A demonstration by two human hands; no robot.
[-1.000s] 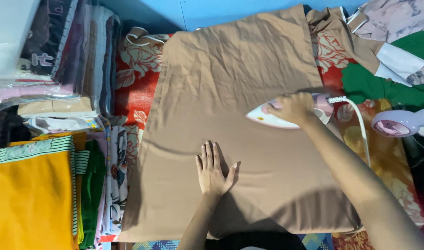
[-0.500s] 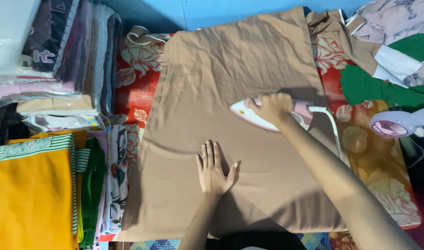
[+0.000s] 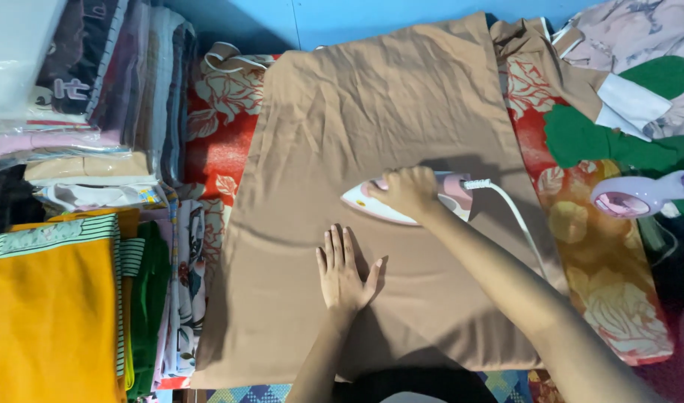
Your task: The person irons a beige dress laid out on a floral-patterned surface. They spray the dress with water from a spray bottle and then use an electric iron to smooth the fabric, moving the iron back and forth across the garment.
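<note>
Brown cloth (image 3: 372,134): iron (image 3: 401,198) farther left now.

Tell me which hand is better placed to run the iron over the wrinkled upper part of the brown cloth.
Right. The right hand already grips the iron, which rests on the brown cloth just below the creases. The left hand lies flat and open lower down, pressing the cloth.

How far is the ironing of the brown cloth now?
Done: the lower part of the brown cloth looks mostly smooth. In hand: the right hand holds the pink and white iron mid-cloth, and the left hand presses flat. Left: the upper part shows creases.
</note>
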